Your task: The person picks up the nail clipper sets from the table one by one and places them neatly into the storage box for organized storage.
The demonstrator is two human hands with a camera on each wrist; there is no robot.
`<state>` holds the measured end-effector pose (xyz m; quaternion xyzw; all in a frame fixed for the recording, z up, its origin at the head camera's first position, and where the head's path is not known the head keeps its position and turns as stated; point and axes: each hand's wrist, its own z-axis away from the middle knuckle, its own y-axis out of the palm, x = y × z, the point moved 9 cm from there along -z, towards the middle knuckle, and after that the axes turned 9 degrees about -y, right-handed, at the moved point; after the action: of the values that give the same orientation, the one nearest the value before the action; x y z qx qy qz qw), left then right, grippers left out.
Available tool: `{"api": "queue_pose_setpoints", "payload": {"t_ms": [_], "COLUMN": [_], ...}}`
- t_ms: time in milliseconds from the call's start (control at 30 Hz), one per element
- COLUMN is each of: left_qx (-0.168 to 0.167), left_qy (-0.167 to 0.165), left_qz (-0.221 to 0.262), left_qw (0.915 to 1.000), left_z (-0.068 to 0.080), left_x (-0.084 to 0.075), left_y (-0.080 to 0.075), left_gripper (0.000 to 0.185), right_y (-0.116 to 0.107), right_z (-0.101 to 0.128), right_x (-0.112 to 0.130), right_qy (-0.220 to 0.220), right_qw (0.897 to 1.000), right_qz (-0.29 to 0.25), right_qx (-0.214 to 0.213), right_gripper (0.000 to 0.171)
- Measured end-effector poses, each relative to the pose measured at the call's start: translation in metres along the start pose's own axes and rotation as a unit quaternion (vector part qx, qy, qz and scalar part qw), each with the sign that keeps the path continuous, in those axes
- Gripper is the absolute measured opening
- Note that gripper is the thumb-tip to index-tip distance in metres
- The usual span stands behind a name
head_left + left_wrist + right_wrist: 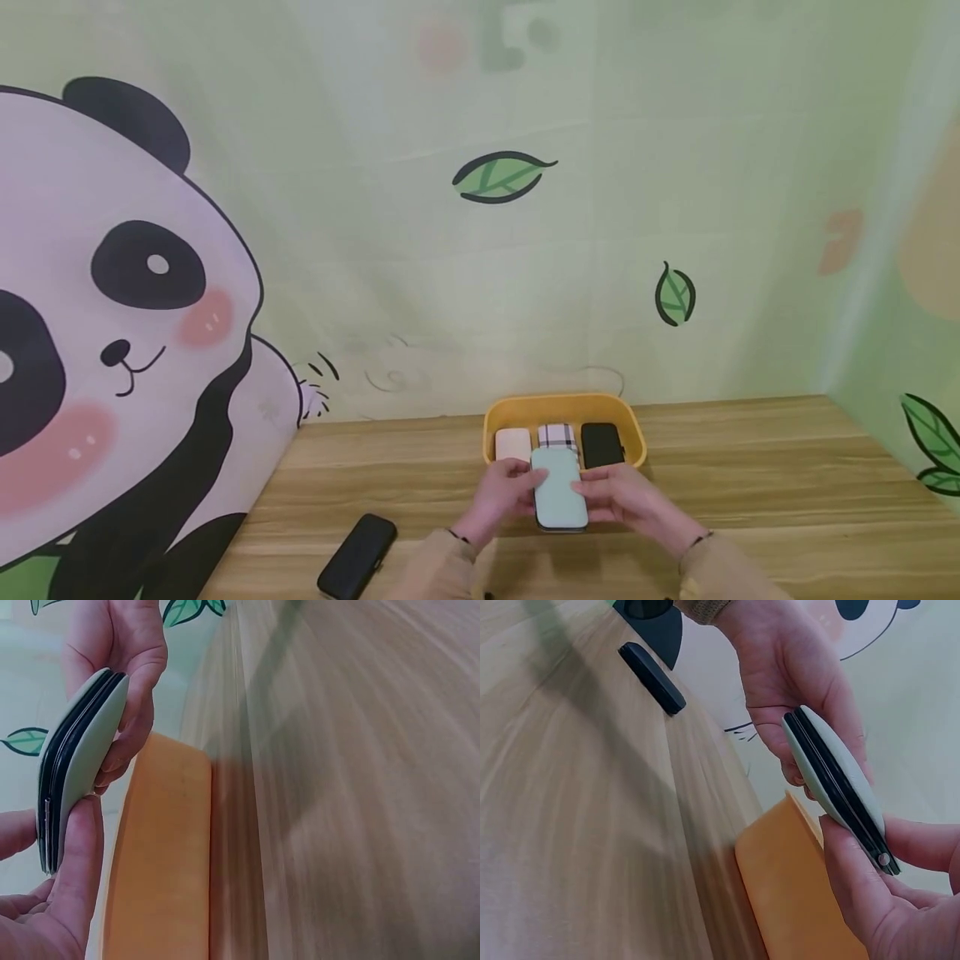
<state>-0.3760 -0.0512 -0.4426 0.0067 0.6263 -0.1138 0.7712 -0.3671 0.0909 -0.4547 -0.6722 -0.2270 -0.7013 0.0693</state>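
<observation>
Both hands on the mint-green case (pixel 559 498), held above the wooden table (pixel 750 483) just near of the yellow tray (pixel 562 407). My left hand (pixel 501 497) pinches its left edge, my right hand (pixel 626 497) its right edge; fingers curled round the sides on both.

The wrist views show a black zipper seam running round the middle of the case, the pull near my right thumb (pixel 855 877).

Risks, as I judge them:
- The grip is on the edges only, on a smooth curved shell. If either hand lets go, the case could tip and drop to the table or onto the tray rim.
- The tray already holds three cases side by side: beige case (pixel 513 444), plaid case (pixel 557 434), black case (pixel 602 443). The far end of the green one overlaps the plaid one in the head view; I can't tell whether they touch. A push forward could shove that row or jam against it.
- A thumb on the zipper pull could snag it.

A second black case (pixel 357 555) lies near left on the table, well apart from my hands.
</observation>
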Motion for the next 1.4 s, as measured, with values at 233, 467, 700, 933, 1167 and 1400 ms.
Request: {"api": "queue_pose_setpoints", "payload": {"t_ms": [233,467,700,933,1167,1400], "left_qx": [-0.003,-0.011,-0.011,-0.017,-0.019,-0.009], "left_qy": [0.005,0.008,0.016,0.011,0.012,0.013], "left_qz": [0.015,0.007,0.008,0.008,0.006,0.001], "left_qw": [0.9999,0.9999,0.9998,0.9998,0.9997,0.9999], "left_z": [-0.009,-0.016,-0.021,-0.029,-0.035,-0.042], "left_x": [-0.005,-0.008,-0.011,-0.012,-0.013,-0.014], "left_y": [-0.003,-0.008,-0.011,-0.014,-0.016,-0.021], "left_gripper": [0.034,0.038,0.035,0.034,0.031,0.030], "right_y": [-0.006,-0.007,-0.007,-0.010,-0.013,-0.015], "right_z": [-0.012,-0.020,-0.026,-0.034,-0.040,-0.045], "right_x": [0.004,0.009,0.011,0.011,0.012,0.014], "right_qy": [0.002,-0.001,-0.004,0.015,0.021,0.017], "right_qw": [1.000,0.999,0.999,0.998,0.997,0.997], "right_qz": [0.024,0.032,0.037,0.033,0.040,0.041], "right_qx": [-0.018,-0.021,-0.022,-0.045,-0.055,-0.057], "right_gripper": [0.051,0.046,0.045,0.048,0.041,0.043]}}
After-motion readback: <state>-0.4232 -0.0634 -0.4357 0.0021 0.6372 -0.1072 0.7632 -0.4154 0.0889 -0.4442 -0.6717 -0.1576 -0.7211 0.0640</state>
